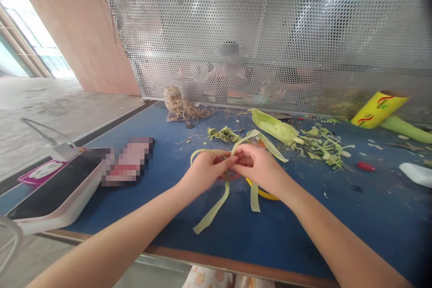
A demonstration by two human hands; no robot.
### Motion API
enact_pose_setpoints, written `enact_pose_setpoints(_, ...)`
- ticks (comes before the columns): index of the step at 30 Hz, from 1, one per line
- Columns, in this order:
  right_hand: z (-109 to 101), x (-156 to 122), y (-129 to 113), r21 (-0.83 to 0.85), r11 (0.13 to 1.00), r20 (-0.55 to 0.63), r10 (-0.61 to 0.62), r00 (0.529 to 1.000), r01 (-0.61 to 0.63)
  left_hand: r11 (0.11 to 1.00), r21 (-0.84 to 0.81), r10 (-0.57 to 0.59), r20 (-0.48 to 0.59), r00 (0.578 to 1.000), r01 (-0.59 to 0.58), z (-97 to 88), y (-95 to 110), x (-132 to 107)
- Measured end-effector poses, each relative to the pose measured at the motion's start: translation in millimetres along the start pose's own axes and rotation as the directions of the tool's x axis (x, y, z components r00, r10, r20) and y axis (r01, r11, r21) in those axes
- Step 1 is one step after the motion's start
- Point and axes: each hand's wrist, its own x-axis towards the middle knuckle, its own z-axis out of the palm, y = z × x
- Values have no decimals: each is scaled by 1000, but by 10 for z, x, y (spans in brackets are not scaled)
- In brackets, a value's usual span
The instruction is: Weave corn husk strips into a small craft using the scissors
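Over the blue table, my left hand (209, 165) and my right hand (258, 164) meet with thumbs and fingers pinched close together. Pale green corn husk strips (212, 213) run between them. Two ends hang below the fingers, one strip curves over the right hand, and another bends above the left. How the strips cross at the fingertips is hidden. Under the right hand shows part of a yellow curved rim (269, 195), with something reddish behind the fingers. Just beyond lies a green corn husk (275, 127) with its pale stem end toward the right.
Husk scraps (326, 144) and curled green bits (223, 134) litter the table. Twine (189, 111) lies by a stone-like block (172, 97). A yellow-wrapped roll (380, 109) rests at the right. A black-screened device (64, 186) stands left. A perforated metal panel (256, 22) borders the back.
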Motion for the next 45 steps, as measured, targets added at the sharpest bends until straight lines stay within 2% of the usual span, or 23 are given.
enact_pose_setpoints(2,-35,-7,-31,-14,999,-5,30,1000,-30,969,-223,-92,50,994,101,-31,-3,37)
enact_pose_setpoints(3,-54,-8,-40,-26,998,-11,50,999,-50,950,-282,-126,47,991,134,-43,-4,54)
enact_pose_setpoints(7,-100,6,-37,-106,991,-93,73,993,-83,915,-346,-216,12,976,207,-71,3,84)
enact_pose_setpoints(11,-83,13,-34,-177,984,-121,11,993,-33,851,-435,-262,135,956,294,-80,22,71)
enact_pose_setpoints(13,-69,4,-45,-219,976,-130,-35,991,6,830,-463,-271,153,950,312,-78,38,64)
enact_pose_setpoints(16,-60,-11,-55,-290,956,-139,-89,986,46,843,-457,-262,114,958,285,-68,66,53)
enact_pose_setpoints(20,-53,-23,-63,-405,909,-122,-158,980,96,920,-347,-174,61,983,184,-54,73,42)
enact_pose_setpoints(23,-54,-27,-91,-489,859,-105,-231,967,152,946,-298,-131,3,991,126,-45,58,45)
enact_pose_setpoints(28,-124,-55,-156,-445,879,-63,-224,973,173,949,-300,-110,-34,993,94,-40,78,44)
enact_pose_setpoints(32,-169,-80,-181,-450,875,-58,-227,972,177,939,-324,-127,-9,992,118,-86,106,37)
enact_pose_setpoints(39,-184,-79,-191,-481,861,-69,-226,972,166,893,-404,-170,98,981,196,-165,85,58)
enact_pose_setpoints(43,-217,-90,-197,-461,872,-69,-217,974,161,900,-400,-151,88,985,173,-198,80,69)
enact_pose_setpoints(45,-235,-81,-184,-426,896,-55,-167,984,129,898,-401,-153,95,984,179,-206,80,73)
